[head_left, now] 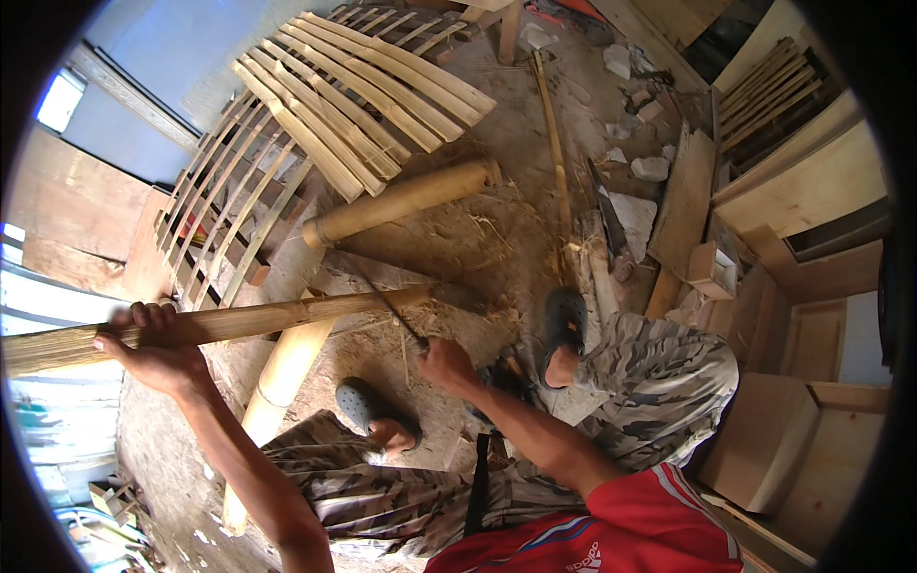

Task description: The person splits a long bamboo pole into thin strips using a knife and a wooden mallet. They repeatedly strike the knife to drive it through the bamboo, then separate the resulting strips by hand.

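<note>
My left hand (158,349) grips a long bamboo pole (239,323) that runs from the far left toward the middle of the view. Its right end rests on a wooden plank (382,275) lying on the dirt floor. My right hand (447,365) is closed around the handle of a blade (394,313), and the blade meets the pole near its right end. I am crouched, with my feet in dark clogs (564,320) below the pole.
A thick bamboo section (401,199) lies behind the plank, another (277,382) beneath the pole. Curved bamboo slat frames (363,86) lean at the back. A thin bamboo stick (554,143), stones, boards and wooden cabinets (812,191) fill the right.
</note>
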